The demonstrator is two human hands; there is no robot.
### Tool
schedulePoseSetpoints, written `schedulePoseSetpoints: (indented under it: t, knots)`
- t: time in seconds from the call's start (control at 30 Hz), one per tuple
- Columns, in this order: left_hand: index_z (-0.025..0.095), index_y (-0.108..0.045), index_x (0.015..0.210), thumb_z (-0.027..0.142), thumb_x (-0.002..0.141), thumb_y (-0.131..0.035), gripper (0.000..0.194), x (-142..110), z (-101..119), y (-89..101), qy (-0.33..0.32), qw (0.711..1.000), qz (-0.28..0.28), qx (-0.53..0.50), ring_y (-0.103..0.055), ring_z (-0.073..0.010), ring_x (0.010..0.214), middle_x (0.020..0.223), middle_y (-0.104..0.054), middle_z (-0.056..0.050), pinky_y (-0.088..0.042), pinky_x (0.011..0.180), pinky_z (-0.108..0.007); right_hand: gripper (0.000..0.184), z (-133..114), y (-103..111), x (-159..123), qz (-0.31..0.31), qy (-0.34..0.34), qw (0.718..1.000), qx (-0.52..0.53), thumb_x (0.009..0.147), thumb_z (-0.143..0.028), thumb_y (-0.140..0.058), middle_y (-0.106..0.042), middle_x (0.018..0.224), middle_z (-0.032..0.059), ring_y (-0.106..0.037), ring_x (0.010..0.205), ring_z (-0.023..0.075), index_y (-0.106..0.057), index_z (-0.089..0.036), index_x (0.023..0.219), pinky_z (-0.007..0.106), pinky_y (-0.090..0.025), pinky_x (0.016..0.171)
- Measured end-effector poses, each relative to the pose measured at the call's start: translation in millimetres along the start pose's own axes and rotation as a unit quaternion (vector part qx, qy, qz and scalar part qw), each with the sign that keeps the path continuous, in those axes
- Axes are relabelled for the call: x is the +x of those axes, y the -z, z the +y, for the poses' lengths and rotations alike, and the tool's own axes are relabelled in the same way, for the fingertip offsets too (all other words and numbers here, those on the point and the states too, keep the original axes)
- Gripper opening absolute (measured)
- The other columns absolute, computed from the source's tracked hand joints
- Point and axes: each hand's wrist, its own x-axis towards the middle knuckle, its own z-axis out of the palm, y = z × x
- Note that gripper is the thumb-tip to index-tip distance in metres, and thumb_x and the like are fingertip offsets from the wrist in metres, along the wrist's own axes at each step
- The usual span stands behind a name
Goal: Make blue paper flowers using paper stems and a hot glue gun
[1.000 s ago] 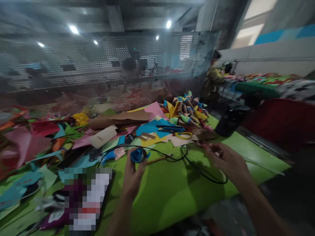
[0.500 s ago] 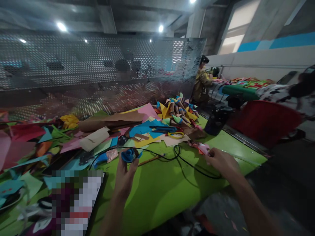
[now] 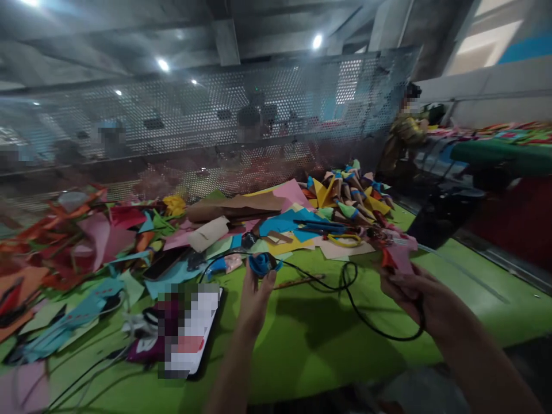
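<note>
- L hand (image 3: 255,299): fingers and thumb closed around the blue paper roll (image 3: 260,264), coiled end facing up. Roll is raised above the green tabletop (image 3: 297,368), approx. ctr of view.
- R hand (image 3: 411,293): fingers curled, thumb pressing on the lower end of the pink piece (image 3: 399,253); the piece stands up out of the grip w/ an orange-red bit alongside. Exact make-up unclear (blur).
- Hands well apart; roll and pink piece not touching.
- L grip: hold the roll by its sides w/ light, even pressure. Too hard may crush the coil; too loose may let it unwind.
- R grip: pinch low, as now, so the upper part of the piece is unobstructed. Avoid bending it; it looks thin.
- Cable hazard: black cable (image 3: 379,333) passes behind the roll, loops mid-table, then runs up to the R hand. Can't tell if it's caught in the fingers; lift R hand clear before any wide move.
- Brown stick (image 3: 297,282) lies just R of L hand; don't knock it.
- Scissors w/ yellow handles (image 3: 344,240) lie on paper beyond, betw. the hands; mind them if reaching fwd.
- Phone (image 3: 200,333) lies L of L forearm; elbow clear, pls.
</note>
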Motion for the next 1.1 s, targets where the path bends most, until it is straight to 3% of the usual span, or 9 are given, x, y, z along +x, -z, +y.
schedulePoseSetpoints:
  t: [0.13, 0.3, 0.43, 0.57, 0.77, 1.1]
  knots:
    - [0.019, -0.059, 0.128, 0.06, 0.069, -0.073, 0.073, -2.7, 0.5, -5.3, -0.001, 1.0, 0.025, -0.018, -0.055, -0.0309, 0.127, 0.13, -0.065, -0.012, -0.039, 0.109, -0.042, 0.028, 3.1, -26.3, -2.6, -0.091, -0.008, 0.994, -0.051, 0.059, -0.037, -0.086, -0.058, 0.054, -0.0005, -0.044, 0.045, 0.0081, -0.068, -0.02, 0.071, 0.017, -0.034, 0.037]
    - [0.018, -0.061, 0.122, 0.06, 0.071, -0.07, 0.067, -5.4, 2.3, -10.0, -0.012, 0.999, 0.04, -0.004, -0.054, -0.0315, 0.128, 0.13, -0.064, -0.013, -0.039, 0.109, -0.042, 0.039, 8.4, -54.4, -4.5, -0.195, 0.037, 0.962, -0.186, 0.074, -0.053, -0.075, -0.061, 0.055, 0.0032, -0.046, 0.047, 0.0096, -0.065, -0.016, 0.066, 0.02, -0.035, 0.04]
    - [0.018, -0.063, 0.114, 0.059, 0.075, -0.066, 0.057, -4.6, 4.1, -8.5, -0.025, 0.998, 0.031, 0.039, -0.056, -0.0315, 0.123, 0.125, -0.065, -0.011, -0.038, 0.108, -0.044, 0.037, 12.4, -73.1, -8.5, -0.193, 0.111, 0.929, -0.294, 0.08, -0.054, -0.07, -0.067, 0.068, 0.0036, -0.055, 0.056, 0.0136, -0.071, -0.017, 0.084, 0.022, -0.045, 0.048]
    - [0.019, -0.062, 0.116, 0.059, 0.076, -0.066, 0.057, -4.6, 4.2, -7.3, -0.034, 0.998, 0.02, 0.045, -0.053, -0.0306, 0.127, 0.126, -0.065, -0.01, -0.038, 0.109, -0.042, 0.04, 17.4, -81.9, -10.3, -0.227, 0.121, 0.903, -0.345, 0.087, -0.052, -0.062, -0.074, 0.099, 0.0062, -0.068, 0.088, 0.026, -0.071, -0.021, 0.111, 0.034, -0.057, 0.073]
    - [0.019, -0.058, 0.125, 0.059, 0.075, -0.068, 0.064, -5.3, 1.1, -7.7, -0.017, 0.999, 0.022, 0.024, -0.049, -0.03, 0.133, 0.136, -0.061, -0.012, -0.034, 0.112, -0.041, 0.041, 21.0, -87.5, -7.8, -0.25, 0.173, 0.869, -0.391, 0.093, -0.047, -0.056, -0.071, 0.121, 0.0059, -0.067, 0.105, 0.0283, -0.065, -0.026, 0.127, 0.042, -0.053, 0.097]
    - [0.019, -0.055, 0.131, 0.06, 0.076, -0.067, 0.069, -4.3, 0.8, -9.1, -0.042, 0.999, 0.017, 0.012, -0.049, -0.0308, 0.133, 0.139, -0.059, -0.012, -0.037, 0.111, -0.04, 0.037, 13.4, -91.6, -9.4, -0.234, 0.246, 0.812, -0.474, 0.095, -0.045, -0.052, -0.074, 0.114, 0.0065, -0.068, 0.102, 0.0284, -0.067, -0.028, 0.125, 0.04, -0.053, 0.092]
